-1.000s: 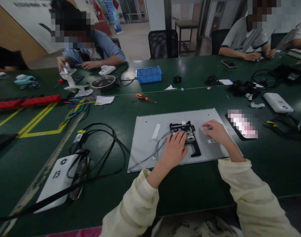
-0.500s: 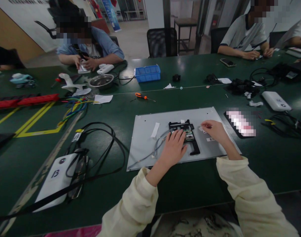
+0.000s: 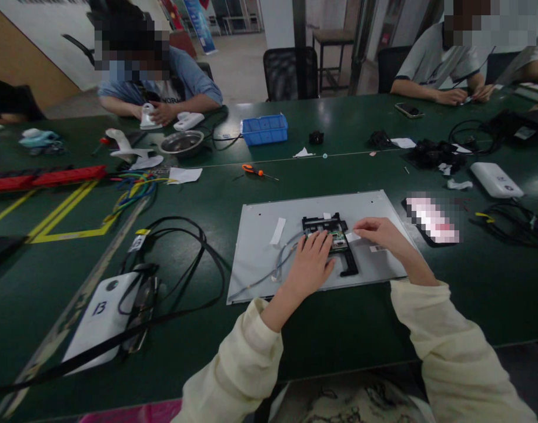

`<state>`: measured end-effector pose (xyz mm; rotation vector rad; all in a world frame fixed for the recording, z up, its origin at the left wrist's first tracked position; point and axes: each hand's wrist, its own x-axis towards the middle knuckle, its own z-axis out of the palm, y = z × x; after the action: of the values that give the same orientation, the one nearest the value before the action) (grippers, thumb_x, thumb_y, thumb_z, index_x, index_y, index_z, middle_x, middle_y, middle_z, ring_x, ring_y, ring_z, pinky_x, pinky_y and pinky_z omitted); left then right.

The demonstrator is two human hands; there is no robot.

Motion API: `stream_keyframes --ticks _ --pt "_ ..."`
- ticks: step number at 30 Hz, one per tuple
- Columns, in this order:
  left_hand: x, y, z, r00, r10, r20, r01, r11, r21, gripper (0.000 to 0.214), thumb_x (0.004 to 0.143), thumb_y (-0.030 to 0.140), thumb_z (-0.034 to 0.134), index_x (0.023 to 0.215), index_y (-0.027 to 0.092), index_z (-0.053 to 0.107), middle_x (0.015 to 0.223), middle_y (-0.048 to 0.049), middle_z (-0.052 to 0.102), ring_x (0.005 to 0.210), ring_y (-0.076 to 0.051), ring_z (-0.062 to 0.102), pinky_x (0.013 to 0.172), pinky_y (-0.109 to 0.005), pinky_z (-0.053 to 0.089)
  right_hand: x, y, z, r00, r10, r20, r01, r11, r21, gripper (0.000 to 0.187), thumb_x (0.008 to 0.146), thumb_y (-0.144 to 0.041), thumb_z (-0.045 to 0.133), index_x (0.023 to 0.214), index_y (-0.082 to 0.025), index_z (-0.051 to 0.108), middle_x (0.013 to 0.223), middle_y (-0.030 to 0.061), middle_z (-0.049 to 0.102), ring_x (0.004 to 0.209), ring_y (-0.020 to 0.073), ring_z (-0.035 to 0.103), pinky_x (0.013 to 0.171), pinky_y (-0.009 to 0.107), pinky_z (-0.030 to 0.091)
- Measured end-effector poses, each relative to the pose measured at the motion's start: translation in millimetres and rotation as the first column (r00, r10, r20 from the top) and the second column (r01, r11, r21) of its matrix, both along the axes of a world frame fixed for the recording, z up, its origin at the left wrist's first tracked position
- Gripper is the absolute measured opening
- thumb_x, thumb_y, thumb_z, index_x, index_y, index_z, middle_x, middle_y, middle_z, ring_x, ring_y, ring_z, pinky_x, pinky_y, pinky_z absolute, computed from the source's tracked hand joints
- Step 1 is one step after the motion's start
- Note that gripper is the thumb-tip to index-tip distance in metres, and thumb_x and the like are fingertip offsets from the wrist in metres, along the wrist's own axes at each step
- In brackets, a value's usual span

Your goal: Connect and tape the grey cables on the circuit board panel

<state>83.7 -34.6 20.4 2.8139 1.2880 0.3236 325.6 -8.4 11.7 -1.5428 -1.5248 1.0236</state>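
Note:
A grey metal panel [image 3: 260, 258] lies flat on the green table in front of me. On its middle sits a black plastic frame [image 3: 334, 226] with a small green circuit board inside. My left hand [image 3: 310, 264] rests on the panel with its fingers stretched out, fingertips pressing on the frame's left part and a grey cable [image 3: 277, 267]. My right hand [image 3: 381, 232] is closed in a pinch on a small white strip [image 3: 351, 237] held at the frame's right edge. A white tape piece [image 3: 278, 231] is stuck to the panel further left.
A white box marked 13 [image 3: 99, 320] and looped black cables [image 3: 180, 258] lie at left. An orange screwdriver [image 3: 253, 171], a blue bin [image 3: 265, 129] and a steel bowl [image 3: 181, 141] sit further back. A white device [image 3: 495, 179] and black cables are right. Other people work across the table.
My right hand has shifted left toward the black frame, bringing the white strip to its right edge. My left hand has stayed in place.

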Motion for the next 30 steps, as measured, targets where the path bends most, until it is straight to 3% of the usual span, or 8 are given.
stream_keyframes --ticks 7,12,17,21,24,27,30 --pt "0 0 0.7 1.0 -0.007 0.002 0.007 1.0 0.003 0.049 0.096 0.038 0.037 0.141 0.017 0.037 0.147 -0.0107 0.041 0.136 -0.027 0.034 0.113 -0.047 0.027 -1 -2 3.5 0.998 -0.04 -0.05 0.037 0.997 -0.066 0.023 0.072 -0.038 0.069 0.083 -0.018 0.072 0.079 0.0029 0.071 0.071 0.0153 0.062 0.062 0.026 0.048" --pt "0 0 0.6 1.0 0.001 -0.001 -0.001 1.0 0.005 0.05 0.096 0.038 0.036 0.141 0.018 0.036 0.148 -0.01 0.04 0.136 -0.027 0.034 0.113 -0.046 0.027 -5 0 -5.4 0.998 0.033 0.051 -0.032 0.999 -0.021 0.018 0.073 -0.034 0.066 0.083 -0.02 0.072 0.081 0.0026 0.073 0.075 0.017 0.065 0.072 0.029 0.05" --pt "0 0 0.2 1.0 -0.001 0.004 0.001 1.0 0.004 0.049 0.096 0.037 0.037 0.141 0.017 0.037 0.148 -0.0112 0.04 0.136 -0.027 0.034 0.113 -0.047 0.026 -9 -1 -7.0 0.993 0.035 0.115 -0.037 0.999 0.015 0.019 0.075 -0.034 0.064 0.085 -0.02 0.071 0.077 0.0031 0.071 0.067 0.0167 0.064 0.062 0.028 0.05" --pt "0 0 0.0 1.0 -0.005 0.01 0.005 1.0 0.002 0.049 0.096 0.037 0.037 0.141 0.017 0.037 0.147 -0.0116 0.04 0.137 -0.027 0.034 0.113 -0.047 0.026 -7 -3 -6.7 0.981 0.035 0.191 -0.047 0.997 0.059 0.023 0.073 -0.036 0.065 0.09 -0.02 0.071 0.091 0.0054 0.07 0.065 0.0157 0.063 0.053 0.026 0.049" --pt "1 1 -0.6 1.0 -0.006 0.005 0.006 1.0 0.002 0.049 0.096 0.037 0.037 0.141 0.017 0.037 0.148 -0.0112 0.04 0.137 -0.027 0.034 0.113 -0.047 0.026 -6 -3 -7.3 0.969 0.044 0.243 -0.069 0.993 0.099 0.021 0.072 -0.035 0.067 0.088 -0.022 0.07 0.098 0.0046 0.067 0.066 0.0144 0.063 0.058 0.027 0.051" --pt "1 1 -1.5 1.0 -0.003 0.003 0.003 1.0 0.004 0.049 0.096 0.037 0.037 0.14 0.017 0.037 0.148 -0.0109 0.04 0.137 -0.027 0.033 0.113 -0.047 0.026 -9 -3 -7.4 0.969 0.086 0.233 -0.111 0.989 0.097 0.018 0.073 -0.033 0.068 0.087 -0.022 0.07 0.092 0.0032 0.069 0.069 0.0154 0.064 0.067 0.03 0.052" --pt "1 0 -2.1 1.0 -0.005 0.002 0.005 1.0 0.003 0.05 0.095 0.037 0.038 0.141 0.016 0.037 0.148 -0.0115 0.04 0.137 -0.027 0.033 0.112 -0.047 0.027 -12 -2 -9.2 0.981 0.137 0.138 -0.142 0.989 0.029 0.017 0.074 -0.033 0.066 0.087 -0.022 0.068 0.079 0.0016 0.07 0.07 0.017 0.065 0.064 0.029 0.053"
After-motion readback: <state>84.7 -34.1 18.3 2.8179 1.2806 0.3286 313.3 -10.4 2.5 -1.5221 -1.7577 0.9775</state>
